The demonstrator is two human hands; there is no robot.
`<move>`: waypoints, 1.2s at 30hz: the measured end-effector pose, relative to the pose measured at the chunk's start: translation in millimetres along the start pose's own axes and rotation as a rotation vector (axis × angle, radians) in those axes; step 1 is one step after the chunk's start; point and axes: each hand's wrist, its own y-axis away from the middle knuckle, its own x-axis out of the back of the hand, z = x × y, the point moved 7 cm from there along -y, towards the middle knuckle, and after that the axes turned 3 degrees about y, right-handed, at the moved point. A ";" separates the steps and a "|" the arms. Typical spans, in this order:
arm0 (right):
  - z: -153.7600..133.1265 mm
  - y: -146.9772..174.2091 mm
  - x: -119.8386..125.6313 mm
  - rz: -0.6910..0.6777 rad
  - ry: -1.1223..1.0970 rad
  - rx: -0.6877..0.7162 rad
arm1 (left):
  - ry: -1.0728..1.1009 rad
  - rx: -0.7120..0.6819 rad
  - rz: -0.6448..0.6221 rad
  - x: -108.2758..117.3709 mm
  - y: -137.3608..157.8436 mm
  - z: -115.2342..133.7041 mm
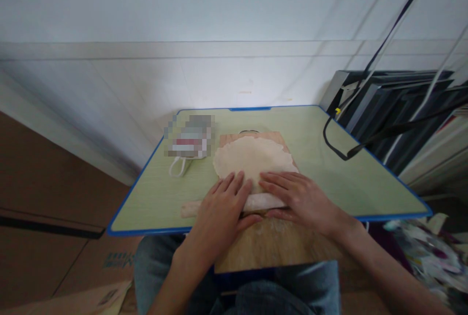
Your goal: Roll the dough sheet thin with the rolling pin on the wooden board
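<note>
A wide, thin sheet of pale dough (254, 158) lies on a wooden board (266, 244), spreading past its left edge. Across the near part of the dough runs a floury wooden rolling pin (265, 202); its left end sticks out past the board. My left hand (226, 200) straddles the pin left of centre, fingers over the far side and thumb on the near side. My right hand (296, 195) covers the pin's right part in the same way, fingertips reaching onto the dough. The pin's right end is hidden under that hand.
The board rests on a pale green table (347, 178) with a blue rim and overhangs its near edge. At the left is a blurred-out item with a white loop (178, 167). A black cable (340, 155) hangs over the right side, near dark flat panels (387, 110).
</note>
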 end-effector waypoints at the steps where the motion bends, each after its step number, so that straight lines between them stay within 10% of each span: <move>1: -1.7 0.4 0.8 0.006 0.010 0.007 | -0.002 0.000 -0.003 -0.5 0.7 0.2; 16: -20.4 10.8 28.3 0.342 0.026 0.281 | 0.001 -0.008 -0.013 -2.2 -1.7 -2.1; 36: -17.2 6.4 16.5 0.201 0.036 0.208 | 0.179 -0.155 -0.135 2.8 12.2 -4.7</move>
